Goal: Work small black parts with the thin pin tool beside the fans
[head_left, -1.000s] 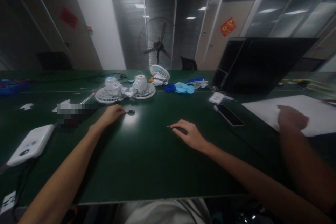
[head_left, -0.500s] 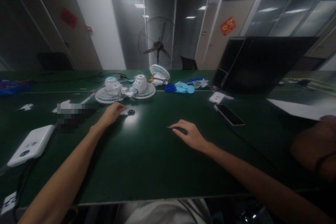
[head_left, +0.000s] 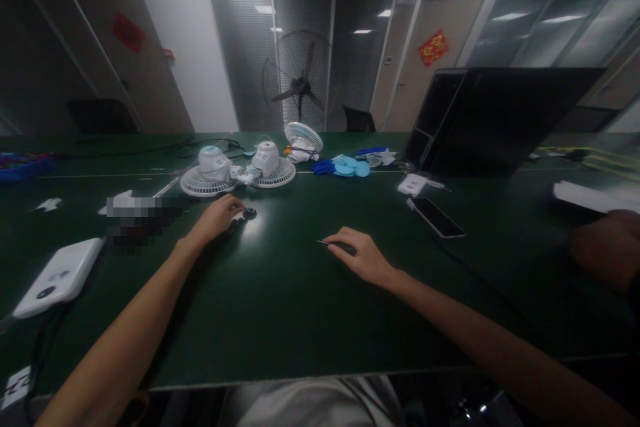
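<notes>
My left hand (head_left: 218,215) lies on the dark green table (head_left: 280,307) with its fingers curled, their tips touching a small black part (head_left: 249,213). My right hand (head_left: 364,255) rests further right, fingers closed over a thin black tool (head_left: 336,245) whose tip pokes out to the left. Just beyond my left hand lie two small white fan units (head_left: 235,172) face down, and a third (head_left: 303,141) behind them.
A white device (head_left: 59,275) with a cable lies at the left. A phone (head_left: 437,217) and a small white box (head_left: 413,184) sit right of centre, before a large black case (head_left: 495,120). Blue discs (head_left: 347,166) lie behind. Another person's hand (head_left: 607,250) is by white paper (head_left: 595,197) at the right.
My left hand slid slightly right until its fingertips met the small black part. The other person's hand drew the white paper away to the right. My right hand stayed still.
</notes>
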